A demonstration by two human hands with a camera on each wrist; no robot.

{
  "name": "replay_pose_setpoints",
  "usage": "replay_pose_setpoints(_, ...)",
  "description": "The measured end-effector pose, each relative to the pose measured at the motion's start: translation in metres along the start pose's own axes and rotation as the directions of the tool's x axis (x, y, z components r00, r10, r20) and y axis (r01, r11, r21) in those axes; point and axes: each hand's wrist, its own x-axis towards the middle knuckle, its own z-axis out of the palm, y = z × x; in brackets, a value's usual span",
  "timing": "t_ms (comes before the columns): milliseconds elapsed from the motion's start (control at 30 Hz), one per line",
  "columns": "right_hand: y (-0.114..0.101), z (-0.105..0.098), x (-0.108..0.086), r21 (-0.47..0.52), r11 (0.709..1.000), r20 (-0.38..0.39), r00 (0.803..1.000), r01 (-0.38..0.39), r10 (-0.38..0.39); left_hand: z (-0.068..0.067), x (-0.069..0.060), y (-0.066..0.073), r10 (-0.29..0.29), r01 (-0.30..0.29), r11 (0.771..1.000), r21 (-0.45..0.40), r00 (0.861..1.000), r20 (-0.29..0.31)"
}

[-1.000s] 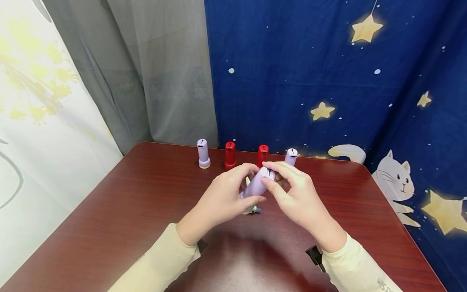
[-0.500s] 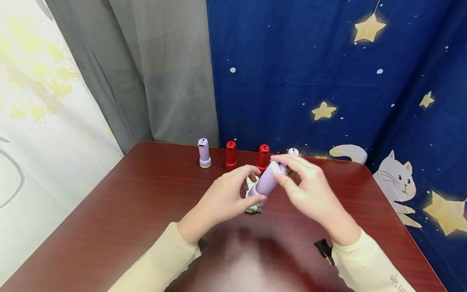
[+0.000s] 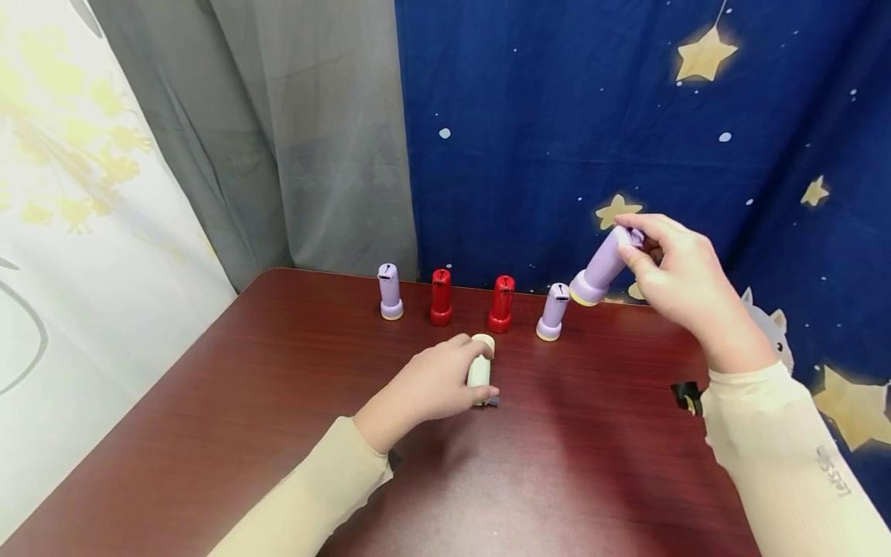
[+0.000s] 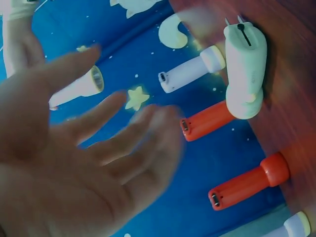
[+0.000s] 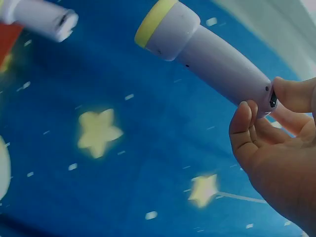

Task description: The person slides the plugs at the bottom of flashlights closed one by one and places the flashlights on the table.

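My right hand [image 3: 678,275] pinches the tail end of a lavender flashlight [image 3: 600,267] in the air at the right. Its wide yellow-rimmed head points down and left; the right wrist view shows thumb and fingertips on the narrow end of this flashlight [image 5: 229,66]. On the table lies a pale green flashlight [image 3: 480,370], with two metal plug prongs out at its near end in the left wrist view. Over it hovers my left hand [image 3: 438,381], which partly covers it in the head view. The left fingers are loosely bent and hold nothing.
Along the back of the brown table [image 3: 313,348] stand a lavender flashlight [image 3: 390,292], a red flashlight [image 3: 441,298], another red flashlight [image 3: 501,304] and a second lavender flashlight [image 3: 553,312]. A blue star-patterned curtain [image 3: 501,170] hangs close behind the back edge.
Both hands were at the lavender flashlight. The left has let go and dropped lower by the green one; the right has carried the lavender one up and to the right.
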Motion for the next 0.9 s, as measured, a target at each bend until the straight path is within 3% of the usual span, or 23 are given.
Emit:
replay_pose_setpoints(100, 0.021, 0.006, 0.011, -0.026, 0.998, 0.074, 0.995, -0.063, 0.064, 0.009, 0.003, -0.001, -0.039, 0.031, 0.997, 0.064, 0.992, 0.119)
replay_pose_setpoints(200, 0.04, 0.019, 0.018, -0.035, 0.996, 0.126, 0.988, -0.084, 0.088, 0.016, 0.006, -0.003, -0.061, 0.046, 0.995, 0.092, 0.985, 0.163)
replay_pose_setpoints(400, 0.075, 0.046, 0.023, -0.055, 0.995, 0.2, 0.975, -0.085, 0.094, 0.021, 0.01, -0.006, -0.078, 0.065, 0.993, 0.093, 0.987, 0.141)
replay_pose_setpoints(667, 0.116, 0.077, 0.018, -0.11, 0.99, 0.337, 0.933, -0.091, 0.124, 0.02, 0.009, -0.007, -0.077, 0.07, 0.995, 0.066, 0.99, 0.117)
replay_pose_setpoints(900, 0.135, 0.084, 0.015, -0.142, 0.984, 0.392, 0.906, -0.11, 0.158, 0.009, 0.006, -0.013, -0.025, 0.025, 0.999, 0.032, 1.0, 0.003)
